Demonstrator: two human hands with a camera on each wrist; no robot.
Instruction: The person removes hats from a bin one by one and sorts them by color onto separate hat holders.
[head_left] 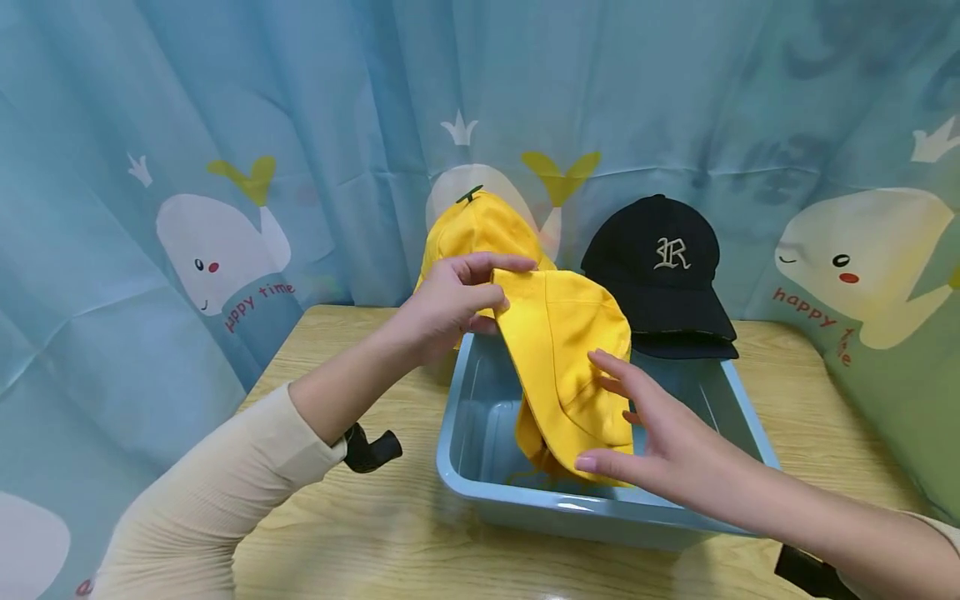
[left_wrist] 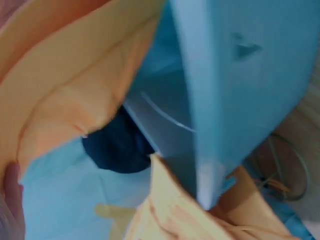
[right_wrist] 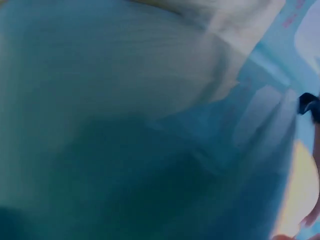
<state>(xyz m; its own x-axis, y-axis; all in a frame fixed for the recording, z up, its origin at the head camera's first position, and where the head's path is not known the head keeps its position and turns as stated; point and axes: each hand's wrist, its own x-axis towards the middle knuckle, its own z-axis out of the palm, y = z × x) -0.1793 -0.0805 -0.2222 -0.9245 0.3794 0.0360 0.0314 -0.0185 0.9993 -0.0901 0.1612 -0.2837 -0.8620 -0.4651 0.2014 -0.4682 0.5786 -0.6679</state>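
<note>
A yellow cap (head_left: 577, 358) hangs tilted over the blue plastic basin (head_left: 540, 498), its lower part inside the rim. My left hand (head_left: 453, 304) pinches the upper corner of its brim between thumb and fingers. On the other side my right hand (head_left: 663, 425) is spread, thumb at the brim's lower end and fingertips right beside the crown. The left wrist view has the held cap's curved cloth at upper left, beside the basin wall (left_wrist: 260, 85). Only a bit of yellow cap (right_wrist: 302, 195) shows at the right edge of the right wrist view, which is mostly blurred blue.
Behind the basin's left corner stands another yellow cap (head_left: 480, 229) with a green stem on top. A black cap (head_left: 652, 258) with an embroidered R sits at the back right, its brim over the basin's rim. The wooden table (head_left: 352, 525) meets a blue whale-print curtain (head_left: 360, 100).
</note>
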